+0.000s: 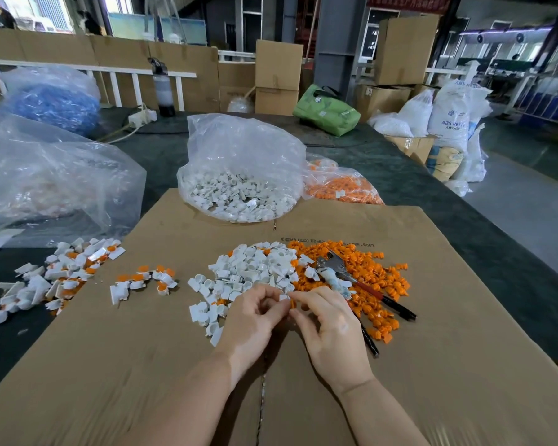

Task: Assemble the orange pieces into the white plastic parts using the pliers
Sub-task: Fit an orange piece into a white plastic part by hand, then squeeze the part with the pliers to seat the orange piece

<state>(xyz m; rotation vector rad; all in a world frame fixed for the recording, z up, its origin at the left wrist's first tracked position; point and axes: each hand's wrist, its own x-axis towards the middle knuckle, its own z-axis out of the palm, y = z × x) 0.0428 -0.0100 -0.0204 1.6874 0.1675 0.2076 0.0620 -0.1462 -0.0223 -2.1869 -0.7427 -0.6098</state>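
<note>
1. In the head view, the left hand [255,317] and the right hand [331,323] meet over a flat cardboard sheet [432,365] that lies on the dark tabletop [416,175].
2. The fingers of both hands are curled, and their tips pinch one small white plastic part [284,297] between them. A bit of orange shows just beside this part, at the right fingertips; I cannot tell if it is held or belongs to the pile behind.
3. Just behind the hands lies a pile of white plastic parts [255,272], and it touches a pile of orange pieces [368,278] on its right side.
4. The pliers [351,278] lie on the orange pile, with the metal head pointing away from the person and the dark handles pointing to the right hand. No hand touches them.
5. To the left, a small group of joined white and orange parts [142,281] lies on the cardboard, and a bigger heap of joined parts [52,275] lies further left, at the cardboard edge.
6. Behind the piles stands an open clear bag of white parts [239,175], and just beside it, on the right, a bag of orange pieces [339,185].
</note>
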